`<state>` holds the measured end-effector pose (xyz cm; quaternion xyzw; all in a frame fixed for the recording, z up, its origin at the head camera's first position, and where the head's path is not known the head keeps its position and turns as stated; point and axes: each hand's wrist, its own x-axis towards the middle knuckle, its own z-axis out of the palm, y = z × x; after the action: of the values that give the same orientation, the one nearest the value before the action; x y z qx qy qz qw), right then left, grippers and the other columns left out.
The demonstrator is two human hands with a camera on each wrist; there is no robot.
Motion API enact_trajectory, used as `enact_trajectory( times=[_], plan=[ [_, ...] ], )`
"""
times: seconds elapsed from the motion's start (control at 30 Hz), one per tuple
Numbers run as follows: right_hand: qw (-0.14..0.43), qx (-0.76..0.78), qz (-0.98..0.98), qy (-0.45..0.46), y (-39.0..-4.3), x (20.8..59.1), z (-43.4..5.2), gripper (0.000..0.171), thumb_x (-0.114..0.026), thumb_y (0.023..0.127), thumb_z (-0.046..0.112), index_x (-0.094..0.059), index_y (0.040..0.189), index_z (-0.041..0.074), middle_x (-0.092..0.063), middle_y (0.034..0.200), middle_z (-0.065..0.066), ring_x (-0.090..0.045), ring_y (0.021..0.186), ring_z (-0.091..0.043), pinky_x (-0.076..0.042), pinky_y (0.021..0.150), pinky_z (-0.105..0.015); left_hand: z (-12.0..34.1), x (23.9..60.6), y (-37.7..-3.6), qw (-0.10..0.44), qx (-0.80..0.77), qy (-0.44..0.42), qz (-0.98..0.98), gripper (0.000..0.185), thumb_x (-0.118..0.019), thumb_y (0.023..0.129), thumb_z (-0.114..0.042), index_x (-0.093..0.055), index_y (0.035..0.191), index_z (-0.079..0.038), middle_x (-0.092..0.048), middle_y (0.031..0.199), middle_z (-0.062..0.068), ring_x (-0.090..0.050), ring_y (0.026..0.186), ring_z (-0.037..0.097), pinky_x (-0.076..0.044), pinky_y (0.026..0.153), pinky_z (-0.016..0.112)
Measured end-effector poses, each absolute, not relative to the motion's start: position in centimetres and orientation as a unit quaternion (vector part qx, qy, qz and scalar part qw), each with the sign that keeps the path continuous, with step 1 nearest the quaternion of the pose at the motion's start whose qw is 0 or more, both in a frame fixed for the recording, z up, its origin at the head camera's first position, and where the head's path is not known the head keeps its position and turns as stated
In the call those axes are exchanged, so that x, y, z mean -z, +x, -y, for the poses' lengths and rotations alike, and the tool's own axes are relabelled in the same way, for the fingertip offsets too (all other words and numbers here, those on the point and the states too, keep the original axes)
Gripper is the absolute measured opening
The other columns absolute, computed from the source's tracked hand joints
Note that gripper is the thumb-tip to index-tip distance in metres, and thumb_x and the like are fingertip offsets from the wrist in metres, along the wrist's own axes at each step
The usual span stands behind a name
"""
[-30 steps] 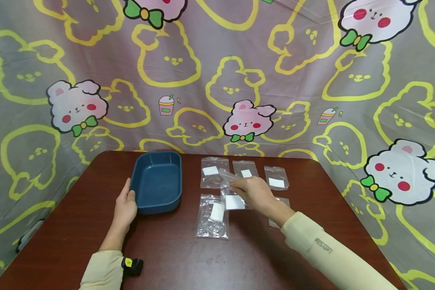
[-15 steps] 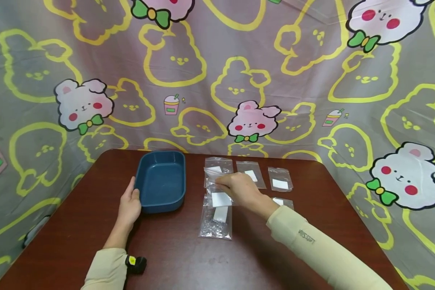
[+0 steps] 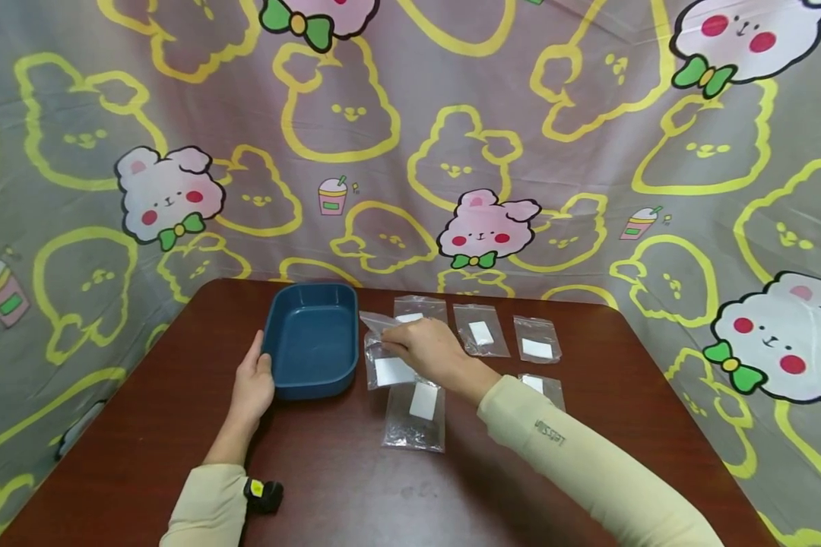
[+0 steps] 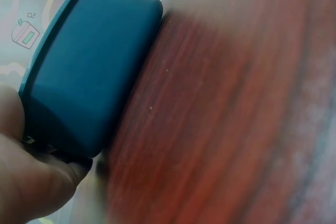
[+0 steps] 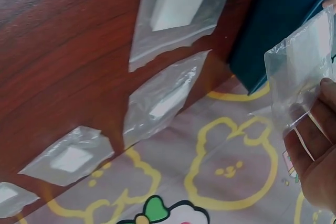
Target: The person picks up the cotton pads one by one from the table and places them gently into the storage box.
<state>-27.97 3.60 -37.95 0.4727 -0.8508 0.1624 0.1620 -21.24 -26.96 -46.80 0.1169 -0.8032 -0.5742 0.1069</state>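
Note:
In the head view, my left hand touches the left side of a dark blue rectangular tub, fingers straight along its outer wall. The left wrist view shows this hand at a corner of the tub. My right hand pinches the top of a clear zip bag with a white rectangular piece inside. That bag hangs just right of the tub, overlapping other bags in this view. Close up, the right wrist view shows the held bag against the fingers.
On the brown table lie several more clear bags with white pieces: one in front, one at the back, one further right. Another bag lies partly behind the right arm. A patterned curtain surrounds the table.
My right hand has carried the held bag left, from above the other bags towards the tub's right side. The left hand stays by the tub; the head view has shifted slightly.

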Motion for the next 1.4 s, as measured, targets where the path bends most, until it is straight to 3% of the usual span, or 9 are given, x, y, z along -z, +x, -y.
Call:
enact_trajectory(
  times=[0.13, 0.27, 0.47, 0.97, 1.4],
  plan=[
    [0.155, -0.155, 0.854, 0.472, -27.9, 37.7, -2.4, 0.009, -0.071, 0.095, 0.018, -0.080, 0.099, 0.019, -0.073, 0.087, 0.010, -0.063, 0.069, -0.006, -0.054, 0.062, -0.028, 26.9, 46.6, -21.2, 0.109, 0.573, 0.115, 0.804, 0.055, -0.026, 0.111, -0.012, -0.007, 0.163, -0.015, -0.007, 0.167, 0.009, -0.005, 0.152, 0.029, -0.007, 0.122, 0.049],
    [0.154, -0.145, 0.857, 0.471, -27.9, 37.6, -1.3, 0.010, -0.071, 0.096, 0.021, -0.080, 0.101, 0.020, -0.074, 0.090, 0.010, -0.067, 0.073, -0.009, -0.056, 0.065, -0.032, 27.0, 46.7, -21.2, 0.108, 0.573, 0.112, 0.805, 0.055, -0.026, 0.111, -0.012, -0.007, 0.163, -0.015, -0.008, 0.167, 0.008, -0.005, 0.152, 0.028, -0.007, 0.122, 0.047],
    [0.153, -0.142, 0.851, 0.482, -28.2, 37.5, 0.6, 0.011, -0.068, 0.098, 0.021, -0.076, 0.092, 0.021, -0.071, 0.081, 0.010, -0.066, 0.069, -0.013, -0.053, 0.060, -0.036, 27.1, 46.8, -21.1, 0.105, 0.570, 0.112, 0.807, 0.056, -0.027, 0.111, -0.011, -0.007, 0.163, -0.015, -0.008, 0.167, 0.009, -0.006, 0.152, 0.027, -0.008, 0.122, 0.046],
    [0.157, -0.120, 0.848, 0.492, -28.4, 37.4, 6.2, 0.017, -0.064, 0.100, 0.026, -0.075, 0.088, 0.024, -0.067, 0.075, 0.012, -0.062, 0.066, -0.008, -0.050, 0.058, -0.030, 26.8, 46.8, -21.5, 0.118, 0.573, 0.124, 0.801, 0.056, -0.027, 0.110, -0.010, -0.010, 0.163, -0.013, -0.011, 0.167, 0.010, -0.008, 0.152, 0.028, -0.008, 0.122, 0.047],
    [0.142, -0.127, 0.858, 0.476, -28.9, 37.9, 8.2, 0.020, -0.063, 0.101, 0.026, -0.070, 0.082, 0.023, -0.058, 0.065, 0.011, -0.054, 0.059, -0.005, -0.043, 0.053, -0.024, 27.1, 46.9, -21.7, 0.121, 0.578, 0.118, 0.798, 0.056, -0.028, 0.110, -0.008, -0.011, 0.163, -0.011, -0.011, 0.167, 0.011, -0.007, 0.152, 0.027, -0.008, 0.122, 0.045]
  ],
)
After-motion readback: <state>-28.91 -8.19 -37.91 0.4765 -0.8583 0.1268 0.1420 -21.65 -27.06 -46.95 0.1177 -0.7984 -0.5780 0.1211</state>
